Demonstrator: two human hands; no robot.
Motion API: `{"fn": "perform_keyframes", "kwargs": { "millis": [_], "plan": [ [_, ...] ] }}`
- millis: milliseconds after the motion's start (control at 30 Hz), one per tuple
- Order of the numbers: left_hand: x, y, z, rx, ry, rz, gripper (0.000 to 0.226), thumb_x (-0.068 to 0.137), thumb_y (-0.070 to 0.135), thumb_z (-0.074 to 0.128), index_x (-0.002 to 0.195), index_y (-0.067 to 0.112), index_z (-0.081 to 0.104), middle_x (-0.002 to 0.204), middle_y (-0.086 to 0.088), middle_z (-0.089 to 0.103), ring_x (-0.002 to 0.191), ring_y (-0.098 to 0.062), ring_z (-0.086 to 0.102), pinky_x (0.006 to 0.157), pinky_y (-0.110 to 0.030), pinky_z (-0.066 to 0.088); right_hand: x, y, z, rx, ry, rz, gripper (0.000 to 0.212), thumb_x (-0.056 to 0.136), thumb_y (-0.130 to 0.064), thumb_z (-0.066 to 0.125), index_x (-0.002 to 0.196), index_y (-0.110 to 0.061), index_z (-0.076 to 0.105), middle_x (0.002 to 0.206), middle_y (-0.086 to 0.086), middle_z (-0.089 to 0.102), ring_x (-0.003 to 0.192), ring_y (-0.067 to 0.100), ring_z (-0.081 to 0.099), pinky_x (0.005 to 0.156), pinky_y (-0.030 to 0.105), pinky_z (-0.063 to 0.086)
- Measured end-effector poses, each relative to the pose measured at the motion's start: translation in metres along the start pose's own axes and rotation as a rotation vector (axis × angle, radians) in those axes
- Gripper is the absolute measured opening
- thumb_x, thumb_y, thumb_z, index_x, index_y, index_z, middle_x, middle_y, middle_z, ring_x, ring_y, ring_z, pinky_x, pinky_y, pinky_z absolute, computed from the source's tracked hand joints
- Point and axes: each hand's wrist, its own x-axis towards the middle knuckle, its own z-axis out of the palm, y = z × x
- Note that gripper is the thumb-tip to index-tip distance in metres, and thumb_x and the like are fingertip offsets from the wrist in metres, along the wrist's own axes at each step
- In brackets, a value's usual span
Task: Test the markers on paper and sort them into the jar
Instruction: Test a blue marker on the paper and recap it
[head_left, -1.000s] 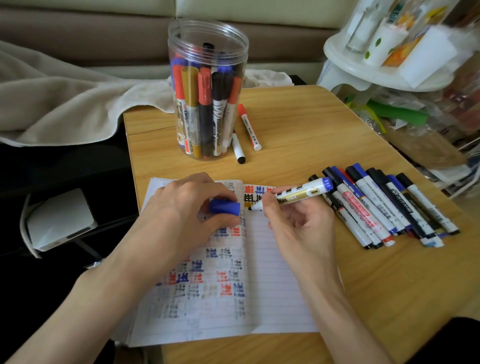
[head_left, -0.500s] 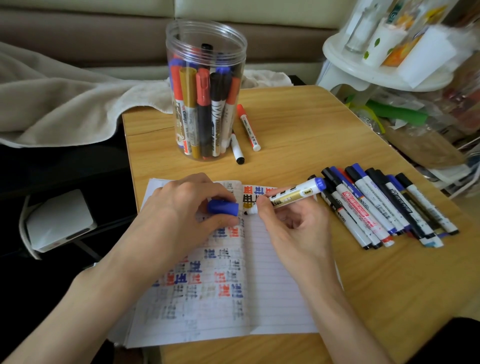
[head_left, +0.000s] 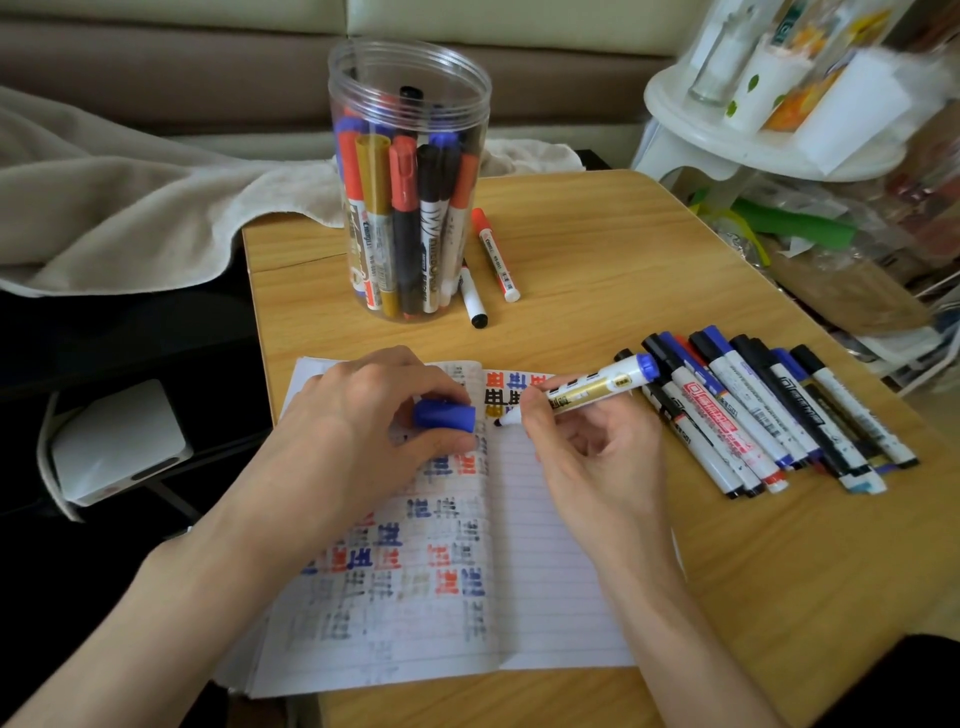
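Head view: right hand (head_left: 597, 457) pinches uncapped marker (head_left: 587, 391), tip on notebook (head_left: 545, 571) near centre; left hand (head_left: 363, 415) grips blue cap (head_left: 445, 415). Light, stiff, likely slick barrel; hold mid-barrel

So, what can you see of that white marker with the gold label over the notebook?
The white marker with a gold label looks plastic, with a blue plug at its rear end and a dark tip, uncapped. It is tilted, tip low and to the left, seemingly touching the lined notebook page near the fold. The right hand pinches it just behind the tip. The left hand holds a blue cap, probably its own, beside the tip.
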Motion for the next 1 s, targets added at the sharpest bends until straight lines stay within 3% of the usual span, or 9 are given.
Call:
{"fn": "perform_keyframes", "kwargs": {
  "millis": [100, 267, 433, 567, 633, 733, 833, 1000],
  "plan": [
    [0.000, 0.001, -0.001, 0.005, -0.006, 0.003, 0.037, 0.075, 0.060, 0.067, 0.106, 0.041, 0.074, 0.097, 0.020, 0.063, 0.082, 0.005, 0.057, 0.077, -0.032, 0.051, 0.000, -0.002, -0.001, -0.014, -0.015, -0.005, 0.012, 0.093, -0.020, 0.076, 0.082, -0.018, 0.071, 0.065, -0.010, 0.068, 0.056, 0.003, 0.056, 0.054, 0.015, 0.043],
    [-0.001, 0.001, 0.000, 0.014, -0.003, 0.006, 0.033, 0.077, 0.058, 0.069, 0.105, 0.042, 0.074, 0.098, 0.019, 0.063, 0.081, 0.001, 0.057, 0.078, -0.036, 0.051, -0.001, -0.001, -0.001, 0.071, 0.042, 0.092, 0.010, 0.093, -0.026, 0.076, 0.089, -0.017, 0.074, 0.070, -0.002, 0.072, 0.062, 0.008, 0.060, 0.057, 0.021, 0.049],
    [-0.001, 0.001, -0.001, 0.024, -0.023, 0.010, 0.036, 0.077, 0.060, 0.065, 0.108, 0.043, 0.072, 0.101, 0.020, 0.062, 0.085, 0.000, 0.058, 0.079, -0.034, 0.052, -0.002, -0.001, 0.000, 0.021, 0.023, 0.038, 0.007, 0.094, -0.025, 0.075, 0.092, -0.018, 0.073, 0.074, -0.001, 0.072, 0.065, 0.015, 0.062, 0.058, 0.024, 0.050],
    [-0.001, 0.002, 0.000, -0.002, -0.001, 0.024, 0.032, 0.079, 0.052, 0.074, 0.109, 0.040, 0.073, 0.097, 0.021, 0.063, 0.087, 0.002, 0.058, 0.073, -0.014, 0.045, 0.000, -0.002, 0.000, -0.033, 0.002, 0.022, 0.013, 0.091, -0.023, 0.075, 0.083, -0.015, 0.069, 0.067, -0.005, 0.069, 0.057, 0.004, 0.056, 0.055, 0.018, 0.044],
    [-0.001, 0.004, 0.001, -0.027, 0.027, 0.025, 0.029, 0.078, 0.047, 0.079, 0.105, 0.038, 0.074, 0.092, 0.020, 0.066, 0.087, -0.003, 0.058, 0.073, -0.015, 0.045, -0.001, -0.004, -0.001, -0.028, -0.006, 0.025, 0.014, 0.091, -0.020, 0.076, 0.081, -0.015, 0.068, 0.065, -0.004, 0.068, 0.056, 0.004, 0.054, 0.054, 0.017, 0.043],
    [0.000, 0.009, 0.002, -0.061, 0.056, 0.037, 0.024, 0.077, 0.046, 0.079, 0.100, 0.038, 0.075, 0.087, 0.020, 0.068, 0.087, -0.007, 0.060, 0.076, -0.016, 0.044, -0.001, -0.011, -0.005, 0.136, 0.066, 0.120, 0.007, 0.093, -0.014, 0.076, 0.087, -0.014, 0.073, 0.065, -0.008, 0.069, 0.058, -0.001, 0.058, 0.057, 0.014, 0.046],
    [0.001, 0.013, 0.003, -0.074, 0.078, 0.063, 0.021, 0.079, 0.045, 0.078, 0.099, 0.038, 0.076, 0.088, 0.025, 0.069, 0.089, -0.007, 0.061, 0.079, -0.012, 0.042, -0.001, -0.019, -0.014, 0.364, 0.118, 0.251, 0.003, 0.094, -0.015, 0.074, 0.092, -0.013, 0.075, 0.068, -0.001, 0.071, 0.064, 0.007, 0.063, 0.063, 0.018, 0.052],
    [0.003, 0.019, 0.009, -0.150, 0.121, 0.092, 0.032, 0.078, 0.060, 0.068, 0.100, 0.038, 0.074, 0.087, 0.029, 0.067, 0.080, -0.003, 0.061, 0.073, -0.014, 0.045, -0.005, -0.025, -0.025, 0.443, 0.081, 0.279, 0.024, 0.085, -0.030, 0.078, 0.092, -0.007, 0.074, 0.074, 0.009, 0.072, 0.071, 0.017, 0.066, 0.073, 0.034, 0.048]
  ]
}}
